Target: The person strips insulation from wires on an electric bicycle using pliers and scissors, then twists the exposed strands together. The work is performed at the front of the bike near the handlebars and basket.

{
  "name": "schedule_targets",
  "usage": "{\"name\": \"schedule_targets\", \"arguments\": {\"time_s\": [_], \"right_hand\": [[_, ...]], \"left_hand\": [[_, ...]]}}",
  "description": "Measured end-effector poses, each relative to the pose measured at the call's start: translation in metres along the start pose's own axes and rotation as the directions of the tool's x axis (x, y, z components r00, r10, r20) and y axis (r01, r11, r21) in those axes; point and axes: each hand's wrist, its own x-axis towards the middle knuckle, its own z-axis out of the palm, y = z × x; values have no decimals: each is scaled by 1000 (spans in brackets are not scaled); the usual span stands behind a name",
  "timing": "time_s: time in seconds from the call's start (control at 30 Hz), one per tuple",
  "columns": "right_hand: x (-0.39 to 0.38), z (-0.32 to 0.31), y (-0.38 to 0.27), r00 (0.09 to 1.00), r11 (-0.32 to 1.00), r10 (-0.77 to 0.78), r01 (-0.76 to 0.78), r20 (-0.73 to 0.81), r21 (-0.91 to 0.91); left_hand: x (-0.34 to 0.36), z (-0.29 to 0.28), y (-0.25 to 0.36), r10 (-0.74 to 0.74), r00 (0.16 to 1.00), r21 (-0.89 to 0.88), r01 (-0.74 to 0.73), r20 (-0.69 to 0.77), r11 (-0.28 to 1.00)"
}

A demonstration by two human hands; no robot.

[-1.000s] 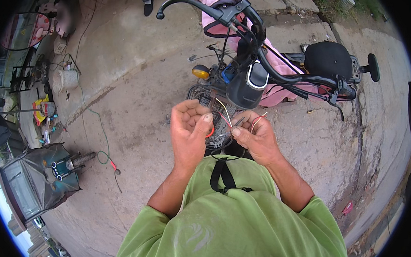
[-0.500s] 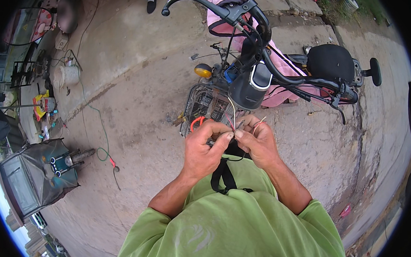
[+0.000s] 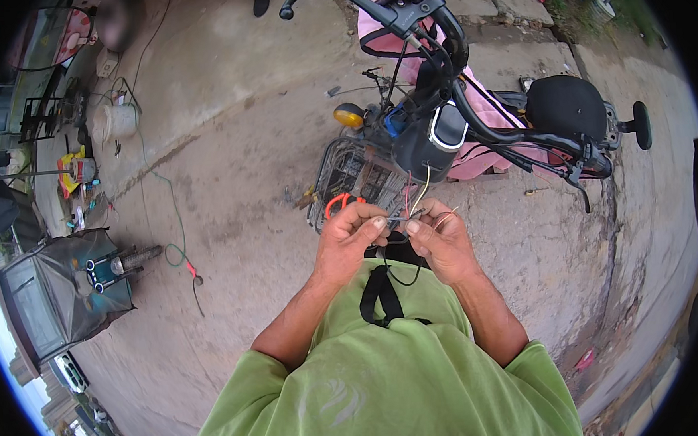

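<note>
Wire (image 3: 398, 218) runs, I see, between left hand (image 3: 356, 230) and right hand (image 3: 442, 232), each pinching it narrowly, probably to hold it clear of the pale strand (image 3: 425, 185) beyond the right hand. Orange handles (image 3: 337, 200) show just past the left hand; whether gripped, I cannot tell.

Two hands (image 3: 355, 232) (image 3: 442, 240) (and one basket (image 3: 331, 165))

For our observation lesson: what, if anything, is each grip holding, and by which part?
The right grip pinches thin wires near loose tips; the left grip pinches a grey strand, spot hidden. Orange handles nearby: hold unclear.
</note>
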Motion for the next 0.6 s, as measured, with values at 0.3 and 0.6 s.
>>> {"name": "schedule_targets", "arguments": {"time_s": [0.3, 0.6], "right_hand": [[3, -11, 0, 994, 999, -12, 8, -112, -31], [-5, -1, -14, 992, 984, 103, -90, -74, 153]], "left_hand": [[29, -78, -142, 214, 966, 895, 40, -148, 443], [52, -68, -190, 342, 925, 978, 111, -166, 175]]}}
